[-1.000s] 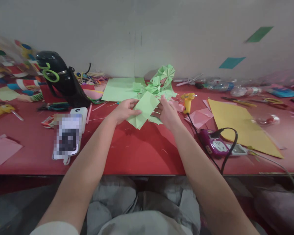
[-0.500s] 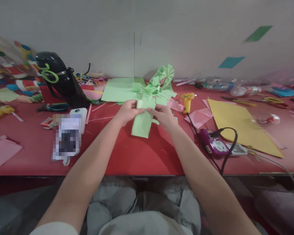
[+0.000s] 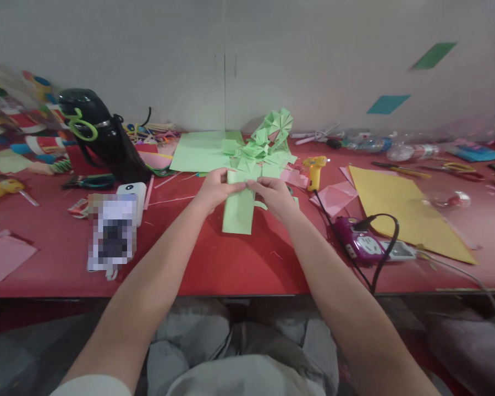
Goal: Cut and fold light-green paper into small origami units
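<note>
A folded strip of light green paper [image 3: 238, 212] is held between my two hands above the red table [image 3: 231, 269]. My left hand [image 3: 216, 190] grips its left edge, thumb lying across the front and fingers behind. On the right edge, my right hand [image 3: 274, 193] pinches the same paper with thumb and forefinger near its middle. Just beyond it stand several folded green paper pieces [image 3: 272, 132], some shaped like pleated fans. Flat green sheets [image 3: 196, 151] lie behind my left hand. The fingers behind the paper are partly hidden.
To the left are a black bottle [image 3: 103, 132], a phone [image 3: 113, 231] and pliers [image 3: 88, 181]. On the right lie a yellow glue gun [image 3: 314, 170], a purple power socket [image 3: 361, 242] with cables, pink paper [image 3: 336, 197] and a yellow sheet [image 3: 408, 214].
The folded green paper has turned slightly, so its lower end now points straighter towards me. Both hands keep hold of it in nearly the same place.
</note>
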The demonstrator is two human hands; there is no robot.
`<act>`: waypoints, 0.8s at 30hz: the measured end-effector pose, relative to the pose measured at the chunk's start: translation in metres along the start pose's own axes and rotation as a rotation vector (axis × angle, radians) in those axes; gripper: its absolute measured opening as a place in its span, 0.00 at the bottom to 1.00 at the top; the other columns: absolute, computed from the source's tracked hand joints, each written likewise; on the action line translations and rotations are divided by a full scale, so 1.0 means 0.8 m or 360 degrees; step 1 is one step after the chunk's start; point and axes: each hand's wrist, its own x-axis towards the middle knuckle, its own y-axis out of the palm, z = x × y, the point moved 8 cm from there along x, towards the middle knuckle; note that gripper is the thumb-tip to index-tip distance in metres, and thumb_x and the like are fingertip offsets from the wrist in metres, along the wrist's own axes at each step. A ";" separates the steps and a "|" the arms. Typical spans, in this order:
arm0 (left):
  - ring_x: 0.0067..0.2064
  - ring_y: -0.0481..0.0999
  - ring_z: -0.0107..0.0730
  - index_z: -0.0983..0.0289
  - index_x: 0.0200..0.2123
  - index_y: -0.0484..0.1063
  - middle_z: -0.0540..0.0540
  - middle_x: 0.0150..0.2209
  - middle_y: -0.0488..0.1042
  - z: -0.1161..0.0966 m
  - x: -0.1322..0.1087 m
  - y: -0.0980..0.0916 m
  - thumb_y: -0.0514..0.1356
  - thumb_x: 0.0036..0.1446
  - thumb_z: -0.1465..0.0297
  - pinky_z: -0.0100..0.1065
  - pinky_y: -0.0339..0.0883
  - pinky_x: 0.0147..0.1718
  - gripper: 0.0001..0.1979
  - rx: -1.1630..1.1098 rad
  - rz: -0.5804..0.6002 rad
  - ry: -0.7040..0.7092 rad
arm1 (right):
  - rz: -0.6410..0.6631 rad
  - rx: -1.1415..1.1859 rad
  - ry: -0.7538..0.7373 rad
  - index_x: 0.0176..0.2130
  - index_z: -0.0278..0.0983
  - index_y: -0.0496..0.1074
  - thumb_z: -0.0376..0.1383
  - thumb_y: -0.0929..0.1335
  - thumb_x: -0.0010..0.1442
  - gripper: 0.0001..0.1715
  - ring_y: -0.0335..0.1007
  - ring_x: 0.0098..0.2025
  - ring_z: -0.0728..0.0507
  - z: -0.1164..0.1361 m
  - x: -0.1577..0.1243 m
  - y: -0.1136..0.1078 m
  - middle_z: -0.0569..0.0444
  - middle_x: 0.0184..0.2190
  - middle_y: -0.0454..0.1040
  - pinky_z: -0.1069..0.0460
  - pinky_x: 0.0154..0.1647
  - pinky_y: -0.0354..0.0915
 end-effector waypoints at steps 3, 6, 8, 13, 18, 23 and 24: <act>0.41 0.78 0.39 0.66 0.38 0.72 0.58 0.39 0.79 -0.002 0.000 0.000 0.76 0.36 0.66 0.40 0.72 0.43 0.25 0.0015 -0.0008 0.0001 | -0.0030 -0.0026 -0.0047 0.22 0.37 0.71 0.51 0.78 0.43 0.23 0.66 0.27 0.49 0.004 0.000 -0.001 0.56 0.23 0.69 0.50 0.33 0.69; 0.40 0.78 0.39 0.66 0.39 0.73 0.58 0.39 0.78 -0.004 -0.002 0.001 0.75 0.37 0.67 0.40 0.72 0.41 0.24 0.0001 0.0001 -0.0025 | -0.0012 -0.0030 -0.0093 0.22 0.37 0.70 0.51 0.78 0.44 0.23 0.65 0.27 0.49 0.008 -0.001 0.000 0.57 0.22 0.68 0.51 0.32 0.68; 0.38 0.78 0.38 0.66 0.39 0.73 0.57 0.38 0.78 -0.004 -0.003 0.001 0.74 0.39 0.65 0.39 0.72 0.39 0.23 -0.0004 -0.0006 -0.0059 | 0.0003 -0.0057 -0.0109 0.22 0.37 0.70 0.51 0.78 0.44 0.23 0.66 0.27 0.49 0.010 -0.002 0.001 0.57 0.22 0.68 0.51 0.32 0.68; 0.35 0.77 0.36 0.65 0.39 0.73 0.54 0.34 0.77 -0.006 -0.003 -0.002 0.74 0.40 0.64 0.39 0.72 0.38 0.23 0.0013 -0.0035 -0.0021 | 0.0027 -0.0103 -0.0126 0.23 0.37 0.72 0.50 0.77 0.46 0.22 0.66 0.28 0.48 0.012 -0.004 0.002 0.56 0.23 0.69 0.50 0.34 0.68; 0.36 0.77 0.36 0.65 0.38 0.73 0.55 0.35 0.77 -0.006 -0.001 -0.003 0.75 0.39 0.64 0.40 0.72 0.39 0.23 -0.0006 -0.0026 0.0039 | 0.0035 -0.0111 -0.0139 0.24 0.37 0.74 0.50 0.77 0.46 0.20 0.67 0.29 0.48 0.013 -0.003 0.002 0.55 0.24 0.70 0.50 0.35 0.68; 0.36 0.77 0.36 0.65 0.37 0.73 0.55 0.35 0.77 -0.009 -0.001 -0.003 0.74 0.39 0.63 0.39 0.72 0.39 0.22 0.0016 -0.0026 0.0061 | 0.0047 -0.0118 -0.0140 0.24 0.37 0.76 0.49 0.76 0.47 0.19 0.66 0.29 0.48 0.013 -0.002 0.001 0.55 0.24 0.71 0.51 0.34 0.68; 0.36 0.77 0.36 0.65 0.37 0.73 0.55 0.35 0.77 -0.009 -0.001 -0.003 0.74 0.39 0.63 0.39 0.72 0.39 0.22 0.0017 -0.0027 0.0063 | 0.0054 -0.0116 -0.0143 0.24 0.37 0.76 0.49 0.76 0.48 0.19 0.66 0.29 0.48 0.014 -0.002 0.002 0.55 0.24 0.71 0.51 0.34 0.68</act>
